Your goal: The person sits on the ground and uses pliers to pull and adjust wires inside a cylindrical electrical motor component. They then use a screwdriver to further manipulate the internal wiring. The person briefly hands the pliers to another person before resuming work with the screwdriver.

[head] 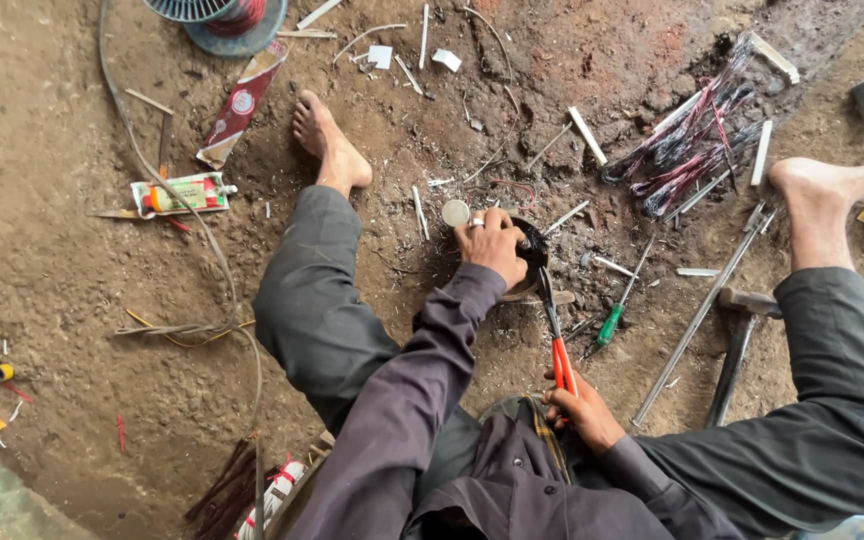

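I sit on a dirt floor with my legs spread. My left hand point(493, 246), a ring on one finger, rests on top of a dark round part point(532, 262) on the ground and grips it. My right hand point(580, 410), close to my lap, holds the red handles of a pair of pliers point(555, 335). The pliers' dark jaws point up toward the round part and end at its near edge. Whether the jaws touch the part is hidden by my left hand.
A green-handled screwdriver point(613, 318), a hammer point(738, 350) and long metal rods point(704, 308) lie right of the pliers. Bundles of red and dark wire point(687, 150) lie further back. A glue tube box point(182, 193), a cable point(167, 185) and a fan base point(224, 20) lie left.
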